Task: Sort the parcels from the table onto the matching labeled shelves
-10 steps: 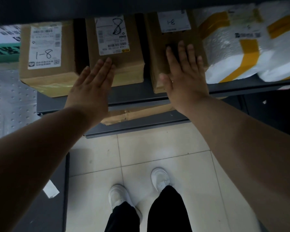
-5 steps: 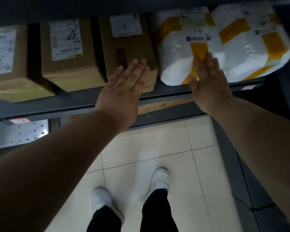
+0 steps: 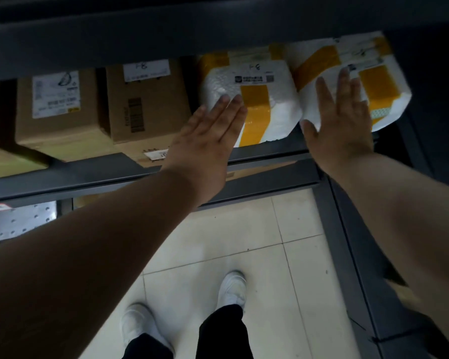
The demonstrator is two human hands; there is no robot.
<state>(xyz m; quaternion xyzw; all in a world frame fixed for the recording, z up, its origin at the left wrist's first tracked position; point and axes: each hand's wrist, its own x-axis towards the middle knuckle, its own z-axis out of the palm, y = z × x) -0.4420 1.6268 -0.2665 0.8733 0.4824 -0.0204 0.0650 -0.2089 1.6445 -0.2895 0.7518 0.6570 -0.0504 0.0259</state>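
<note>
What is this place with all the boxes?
Probably a parcel depot or mail storeroom: a metal shelf holds cardboard boxes and white wrapped parcels taped in yellow, with printed shipping labels and handwritten codes.

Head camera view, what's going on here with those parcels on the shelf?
A person stands facing a dark metal shelf, with both hands open and flat against parcels already on it. The left hand lies on the left white parcel and the right hand on the right white parcel. Both parcels are strapped with yellow tape. Neither is gripped or lifted. Two labelled cardboard boxes sit further left on the same shelf. The handwritten marks on the labels are too blurred to read.
</note>
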